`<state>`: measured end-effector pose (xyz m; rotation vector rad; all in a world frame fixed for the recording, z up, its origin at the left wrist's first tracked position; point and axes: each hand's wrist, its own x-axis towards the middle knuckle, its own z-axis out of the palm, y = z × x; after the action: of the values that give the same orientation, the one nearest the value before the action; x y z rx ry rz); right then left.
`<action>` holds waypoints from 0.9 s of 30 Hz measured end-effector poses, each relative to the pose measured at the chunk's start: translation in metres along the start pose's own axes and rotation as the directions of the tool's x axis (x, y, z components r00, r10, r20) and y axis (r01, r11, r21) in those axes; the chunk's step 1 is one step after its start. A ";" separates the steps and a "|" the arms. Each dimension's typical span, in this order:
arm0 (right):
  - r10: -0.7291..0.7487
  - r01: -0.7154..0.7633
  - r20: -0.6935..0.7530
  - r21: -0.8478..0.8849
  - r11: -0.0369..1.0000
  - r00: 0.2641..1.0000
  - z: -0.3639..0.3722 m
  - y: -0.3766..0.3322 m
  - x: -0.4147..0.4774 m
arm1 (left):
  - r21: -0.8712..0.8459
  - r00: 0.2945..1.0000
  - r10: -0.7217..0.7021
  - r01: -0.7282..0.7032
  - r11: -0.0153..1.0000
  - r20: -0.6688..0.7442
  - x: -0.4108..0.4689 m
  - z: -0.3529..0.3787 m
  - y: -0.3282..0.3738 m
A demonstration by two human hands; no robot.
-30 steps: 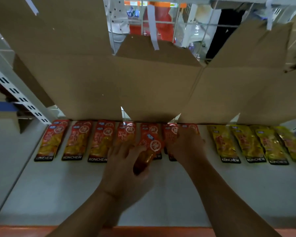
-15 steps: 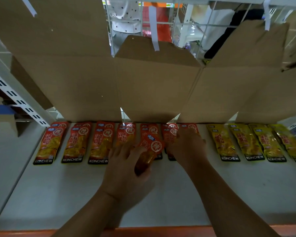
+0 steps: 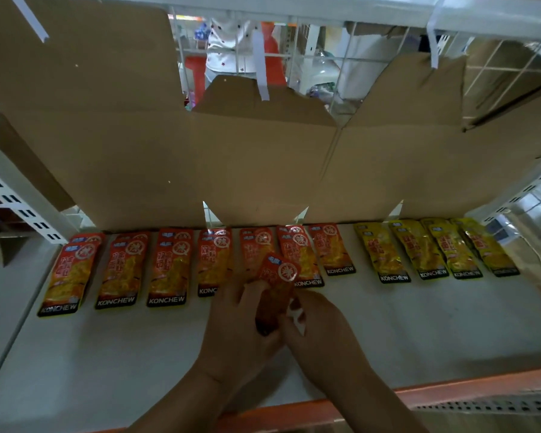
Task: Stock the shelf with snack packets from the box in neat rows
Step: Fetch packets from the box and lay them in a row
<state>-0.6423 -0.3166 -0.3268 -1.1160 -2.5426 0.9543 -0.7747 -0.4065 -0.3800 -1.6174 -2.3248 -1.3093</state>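
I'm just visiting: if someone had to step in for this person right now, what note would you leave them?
Left hand: grips the held red packets, raised just above the shelf.
Right hand: seems to pinch their near end.
Done: a row of red packets lies along the back, with yellow packets to its right, both in front of the cardboard.
Left: lay the held ones neatly into the red row, then probably start more rows in front. The supply box is not in view.
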 end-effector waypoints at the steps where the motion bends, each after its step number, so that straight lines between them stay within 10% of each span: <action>1: 0.030 -0.029 -0.024 0.011 1.000 0.999 -0.003 0.005 -0.002 | -0.013 0.999 0.016 -0.015 1.000 0.031 -0.002 0.004 0.007; 10: 0.171 -0.197 -0.190 -0.129 0.972 0.967 -0.024 0.043 -0.010 | 0.121 0.875 0.397 -0.442 0.889 0.277 -0.005 0.010 0.024; 27: 0.249 -0.304 -0.249 -0.213 0.929 0.936 -0.062 0.039 0.063 | 0.138 0.872 0.407 -0.453 0.881 0.271 -0.008 0.017 0.013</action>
<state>-0.6372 -0.2216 -0.3081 -1.5927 -2.4107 0.5345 -0.7530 -0.4003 -0.3868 -2.1505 -1.9410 -0.8032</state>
